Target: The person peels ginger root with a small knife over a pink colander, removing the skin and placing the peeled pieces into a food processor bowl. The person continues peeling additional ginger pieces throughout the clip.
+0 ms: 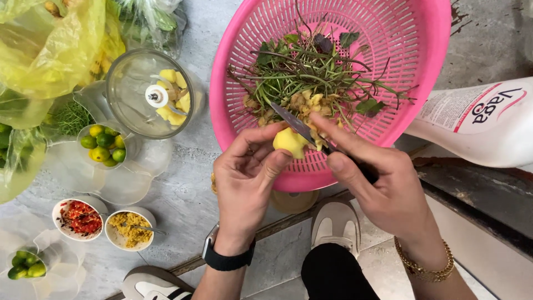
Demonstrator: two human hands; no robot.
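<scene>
The grip of the left hand pinched a yellow peeled ginger piece over the round pink plastic colander's near rim; the right hand clasped a dark-handled steel knife against it.

Grey stone floor, pale tiled step, dark ledge, even daylight

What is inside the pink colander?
The pink colander holds green stems and leaves and pale peelings. The left hand, holding a yellow piece, and the right hand with a knife hide its near rim.
</scene>
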